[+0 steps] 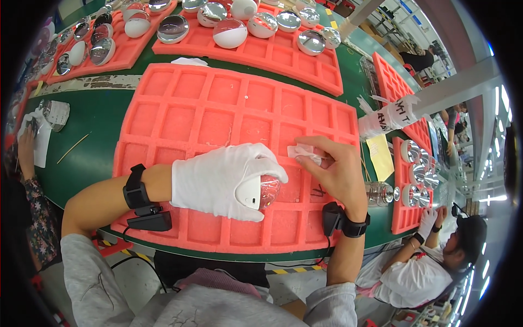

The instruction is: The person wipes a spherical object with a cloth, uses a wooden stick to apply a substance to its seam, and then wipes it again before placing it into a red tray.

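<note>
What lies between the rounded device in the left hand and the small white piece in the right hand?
In the head view, the left hand's gloved fingertips and some pink foam tray lie between the device and the white piece.

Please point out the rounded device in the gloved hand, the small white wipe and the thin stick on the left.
Rounded device (253, 191): head view, on its white casing.
Small white wipe (299, 151): head view, on its exposed left part.
Thin stick (73, 148): head view, mid-length.
</note>
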Motion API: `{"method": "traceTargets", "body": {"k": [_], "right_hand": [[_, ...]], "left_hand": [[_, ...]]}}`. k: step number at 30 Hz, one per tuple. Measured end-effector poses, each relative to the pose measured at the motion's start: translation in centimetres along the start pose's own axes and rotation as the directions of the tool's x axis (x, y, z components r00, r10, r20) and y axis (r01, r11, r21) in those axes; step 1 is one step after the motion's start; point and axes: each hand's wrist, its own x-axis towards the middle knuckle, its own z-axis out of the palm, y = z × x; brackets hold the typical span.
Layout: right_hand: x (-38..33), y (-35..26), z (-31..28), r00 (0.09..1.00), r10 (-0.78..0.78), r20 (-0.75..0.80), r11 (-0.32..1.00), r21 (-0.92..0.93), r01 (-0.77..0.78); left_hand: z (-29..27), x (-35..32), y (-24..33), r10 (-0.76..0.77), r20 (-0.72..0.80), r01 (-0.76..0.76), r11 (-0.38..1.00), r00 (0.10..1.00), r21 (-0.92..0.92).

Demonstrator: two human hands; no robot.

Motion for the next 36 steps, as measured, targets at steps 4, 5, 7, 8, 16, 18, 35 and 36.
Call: {"method": "traceTargets", "body": {"k": [4,5,7,8,16,18,35,36], "right_hand": [[0.0,-1.4,-1.0,0.998,0.054,0.035,0.997,0.051,-0.056],[0.0,-1.7,-1.2,0.995,0.077,0.055,0.994,0.078,-0.081],[-0.1,-1.1,-0.6,0.997,0.064,0.035,0.985,0.156,-0.069],[-0.3,-0.7,-0.2,0.998,0.057,0.012,0.971,0.23,-0.058],[-0.1,0.3,-0.3,0.994,-0.038,0.106,0.996,0.086,0.029],[0.0,-0.1,-0.5,0.991,-0.055,0.119,0.998,0.05,0.05],[-0.3,0.6,0.0,0.998,0.035,0.051,0.997,0.069,-0.039],[-0.4,0.5,0.1,1.0,0.025,0.015,0.999,0.032,-0.026]], "left_hand": [[-0.2,0.0,0.1,-0.019,0.015,0.019,1.0,1.0,-0.012],[-0.2,0.0,0.1,-0.026,0.02,0.026,1.0,0.999,-0.013],[-0.2,-0.1,0.0,-0.024,0.017,0.024,1.0,1.0,-0.013],[-0.1,-0.1,0.0,-0.018,0.016,0.018,1.0,1.0,-0.016],[-0.1,0.0,-0.1,-0.024,0.021,0.024,1.0,0.999,-0.001],[0.0,0.0,-0.1,-0.035,0.026,0.036,0.999,0.999,-0.005],[0.0,-0.1,-0.4,0.004,-0.007,-0.004,1.0,1.0,-0.005],[0.0,0.0,-0.4,0.003,-0.001,-0.003,1.0,1.0,-0.003]]}}
